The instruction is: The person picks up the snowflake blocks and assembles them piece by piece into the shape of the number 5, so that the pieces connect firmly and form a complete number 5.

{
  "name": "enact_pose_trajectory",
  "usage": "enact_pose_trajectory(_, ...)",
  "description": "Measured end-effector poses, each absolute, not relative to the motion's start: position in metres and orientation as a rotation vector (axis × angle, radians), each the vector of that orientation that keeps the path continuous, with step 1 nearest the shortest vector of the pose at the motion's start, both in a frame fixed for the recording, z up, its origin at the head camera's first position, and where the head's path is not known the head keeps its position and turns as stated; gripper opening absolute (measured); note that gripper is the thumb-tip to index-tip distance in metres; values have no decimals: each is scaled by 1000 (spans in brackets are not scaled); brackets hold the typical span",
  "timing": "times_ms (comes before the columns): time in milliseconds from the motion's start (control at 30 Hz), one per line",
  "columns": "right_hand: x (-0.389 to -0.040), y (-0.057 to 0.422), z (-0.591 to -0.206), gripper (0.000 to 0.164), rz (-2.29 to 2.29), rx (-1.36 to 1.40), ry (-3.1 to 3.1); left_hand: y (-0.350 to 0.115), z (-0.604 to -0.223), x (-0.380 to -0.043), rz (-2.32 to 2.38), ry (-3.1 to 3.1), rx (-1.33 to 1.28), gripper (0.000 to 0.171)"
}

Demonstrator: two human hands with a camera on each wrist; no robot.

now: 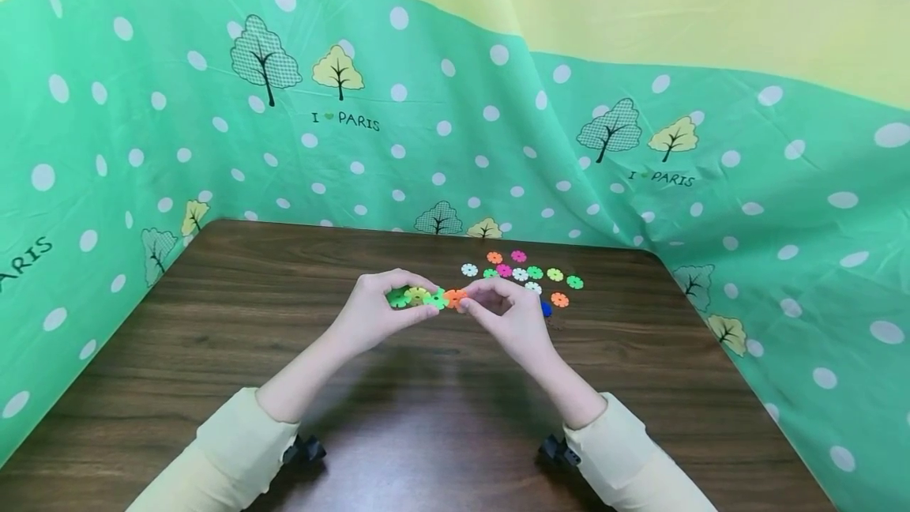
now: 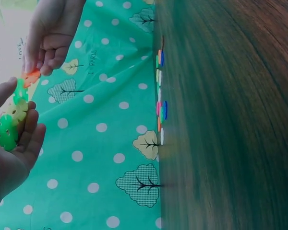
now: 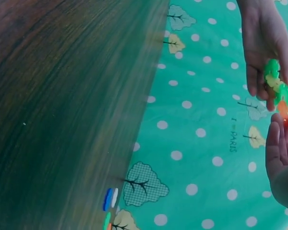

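At the clock's centre, the left hand [image 1: 377, 308] grips a green-and-yellow plastic flower chain [image 1: 435, 300], the right hand [image 1: 513, 321] pinching an orange plastic flower [image 1: 453, 299] at its end. Joining seems in hand, calling next for aligned notches; multicoloured plastic flowers [image 1: 535, 272] lie toward two o'clock.

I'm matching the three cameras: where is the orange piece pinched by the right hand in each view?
Head: the orange piece is just below the centre.
Left wrist: upper left.
Right wrist: far right, about mid-height.
Shared landmark: the white-dotted green cloth.
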State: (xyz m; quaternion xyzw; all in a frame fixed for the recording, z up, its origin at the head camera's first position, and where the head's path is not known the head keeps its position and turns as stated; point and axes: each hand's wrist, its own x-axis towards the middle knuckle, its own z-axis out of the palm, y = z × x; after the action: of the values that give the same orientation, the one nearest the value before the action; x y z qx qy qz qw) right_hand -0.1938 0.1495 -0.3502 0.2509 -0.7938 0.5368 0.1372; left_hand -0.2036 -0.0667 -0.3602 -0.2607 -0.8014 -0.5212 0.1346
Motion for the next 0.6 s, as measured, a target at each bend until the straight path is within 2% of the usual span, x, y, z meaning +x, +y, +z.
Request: enact_pose_trajectory(600, -185, 147, -341, 9, 1649, 773, -2304, -59, -354, -215, -1420, -2269, -924, 9)
